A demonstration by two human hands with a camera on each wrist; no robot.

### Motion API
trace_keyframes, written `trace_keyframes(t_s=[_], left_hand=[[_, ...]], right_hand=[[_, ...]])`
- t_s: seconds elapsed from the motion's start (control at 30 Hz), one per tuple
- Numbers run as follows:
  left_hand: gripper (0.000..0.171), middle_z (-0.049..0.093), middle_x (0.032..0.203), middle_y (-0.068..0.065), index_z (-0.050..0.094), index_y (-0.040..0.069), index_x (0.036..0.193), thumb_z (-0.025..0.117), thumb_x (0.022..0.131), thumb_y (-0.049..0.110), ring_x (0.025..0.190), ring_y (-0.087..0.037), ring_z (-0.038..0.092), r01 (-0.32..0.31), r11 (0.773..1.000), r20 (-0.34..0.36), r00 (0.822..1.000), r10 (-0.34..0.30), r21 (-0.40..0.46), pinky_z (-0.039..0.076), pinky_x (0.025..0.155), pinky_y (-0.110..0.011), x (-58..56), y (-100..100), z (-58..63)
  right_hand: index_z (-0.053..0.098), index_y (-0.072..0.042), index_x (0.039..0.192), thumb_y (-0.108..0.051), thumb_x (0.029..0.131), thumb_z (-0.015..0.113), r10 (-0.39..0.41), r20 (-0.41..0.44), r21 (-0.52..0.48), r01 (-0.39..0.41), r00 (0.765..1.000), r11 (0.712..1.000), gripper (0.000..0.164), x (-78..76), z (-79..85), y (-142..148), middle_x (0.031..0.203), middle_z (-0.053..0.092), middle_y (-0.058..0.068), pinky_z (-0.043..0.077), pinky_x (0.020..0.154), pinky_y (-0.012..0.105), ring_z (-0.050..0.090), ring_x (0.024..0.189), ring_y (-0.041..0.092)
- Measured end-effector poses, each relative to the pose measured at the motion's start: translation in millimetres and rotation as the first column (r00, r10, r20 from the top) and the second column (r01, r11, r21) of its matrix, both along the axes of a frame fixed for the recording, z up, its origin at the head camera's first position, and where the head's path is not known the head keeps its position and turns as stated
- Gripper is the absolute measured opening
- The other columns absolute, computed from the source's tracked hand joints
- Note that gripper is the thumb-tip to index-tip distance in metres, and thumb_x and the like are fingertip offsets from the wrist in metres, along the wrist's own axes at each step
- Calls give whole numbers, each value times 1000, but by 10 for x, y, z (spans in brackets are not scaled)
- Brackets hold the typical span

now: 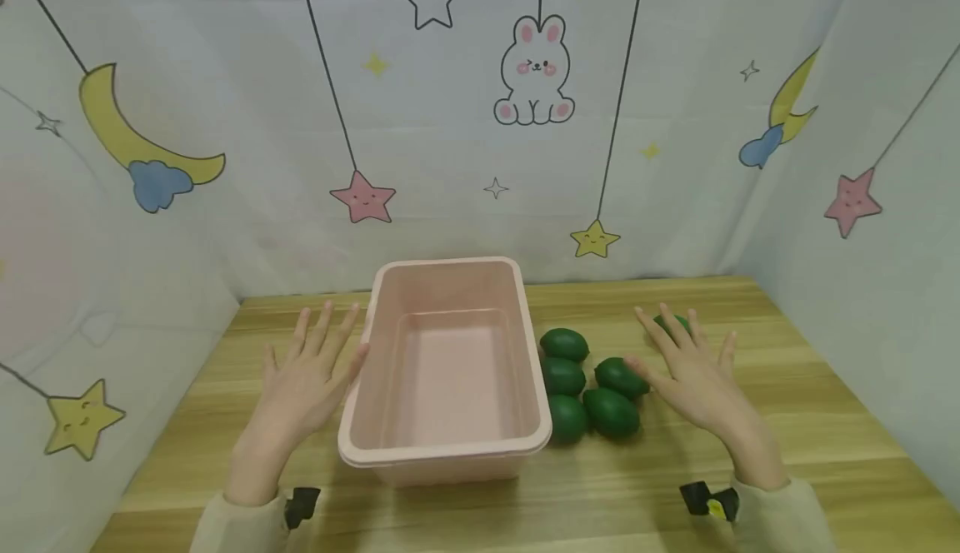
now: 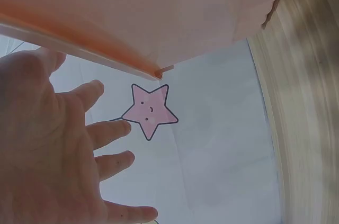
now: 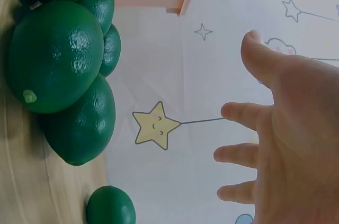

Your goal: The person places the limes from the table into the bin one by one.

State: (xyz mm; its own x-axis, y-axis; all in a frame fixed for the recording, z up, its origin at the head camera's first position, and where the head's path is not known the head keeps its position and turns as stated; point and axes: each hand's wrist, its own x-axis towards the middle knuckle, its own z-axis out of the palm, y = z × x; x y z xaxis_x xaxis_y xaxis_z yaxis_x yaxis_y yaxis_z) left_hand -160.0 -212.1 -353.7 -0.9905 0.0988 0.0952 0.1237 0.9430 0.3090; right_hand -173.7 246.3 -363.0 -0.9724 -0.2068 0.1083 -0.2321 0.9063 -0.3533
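A pale pink plastic basin stands on the wooden table, its inside bare. My left hand is held with fingers spread beside the basin's left rim; in the left wrist view the thumb side of that hand comes right up to the rim. Several dark green limes lie bunched against the basin's right side. Over the right part of the table my right hand has its fingers spread, holding nothing. One more lime sits apart, partly hidden behind the right fingers in the head view.
The wood-grain table reaches back to a white cloth backdrop printed with stars, moons and a rabbit. Cloth also hangs at both sides. Dark straps show at the wrists.
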Motion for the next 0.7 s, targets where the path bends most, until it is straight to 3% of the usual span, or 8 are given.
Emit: trace_keyframes(t_s=[0.7], left_hand=[[62, 1, 163, -10, 7, 31, 155, 22, 101, 57, 149, -39, -3, 4, 999, -15, 1000, -4, 38, 2, 104, -79, -47, -7, -29]], right_hand=[[11, -24, 156, -58, 97, 39, -39, -1, -13, 39, 999, 999, 73, -94, -51, 141, 160, 6, 24, -26, 93, 78, -7, 143, 54]])
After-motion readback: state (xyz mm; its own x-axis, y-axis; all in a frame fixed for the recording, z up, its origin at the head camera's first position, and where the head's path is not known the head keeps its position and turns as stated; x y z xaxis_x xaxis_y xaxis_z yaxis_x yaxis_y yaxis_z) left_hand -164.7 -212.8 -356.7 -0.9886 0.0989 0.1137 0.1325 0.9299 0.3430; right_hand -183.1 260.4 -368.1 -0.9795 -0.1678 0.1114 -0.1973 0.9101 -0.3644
